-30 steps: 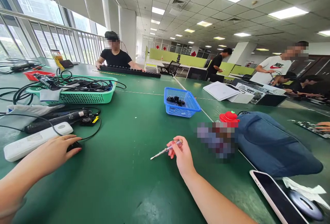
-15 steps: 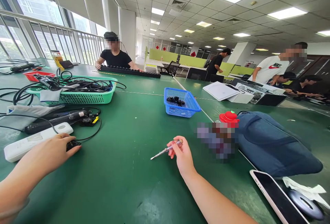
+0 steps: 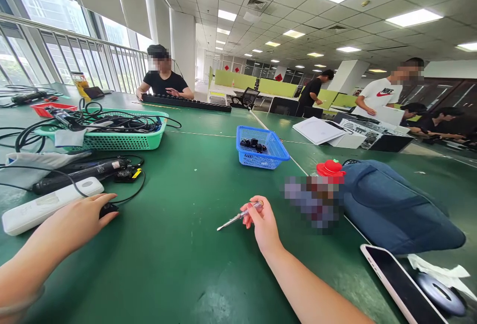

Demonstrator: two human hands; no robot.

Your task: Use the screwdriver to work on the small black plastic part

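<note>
Resting over the near left of the smooth green tabletop [image 3: 167, 269], beside a long white plastic power strip [image 3: 22, 217], the left hand [image 3: 76, 217] has its thumb and fingers around a small black plastic piece [image 3: 108, 208]; the hand hides much of it, so whether the grip is firm I cannot tell. Farther off on the left stands a mint-green perforated plastic basket [image 3: 122, 141] heaped with black cables, and nearer, a thin black cord [image 3: 130, 197] curves from beside the fingers towards a small black module with a yellow label [image 3: 128, 175]. Right of an open stretch of tabletop, a slim screwdriver with a clear handle and metal shaft [image 3: 238, 218] slants towards the near left, its handle pinched in the right hand [image 3: 264, 222]. Far beyond that hand sits a blue perforated plastic basket [image 3: 261, 161] with little black parts [image 3: 253, 145] inside, and a dark blue fabric bag [image 3: 398, 209] lies to the right. The hands are well apart, so the step in hand looks like a reach for the black piece with the tool held ready. Putting the tool to that piece would call for a secure left grip, the two brought together, and the tip lined up.
</note>
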